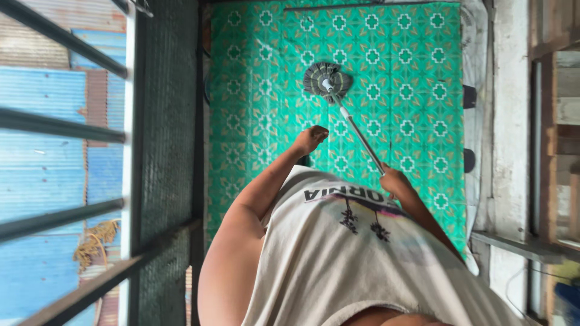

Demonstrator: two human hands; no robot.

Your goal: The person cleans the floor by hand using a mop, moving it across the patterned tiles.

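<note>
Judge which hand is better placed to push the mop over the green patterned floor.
Right, probably. The right hand grips the top of the mop handle, whose mop head rests on the green patterned floor. The left hand is a closed fist beside the handle, not touching it.

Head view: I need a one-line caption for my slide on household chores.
Right hand grips a mop handle, its round mop head on green patterned flooring; left hand fisted, empty.
</note>
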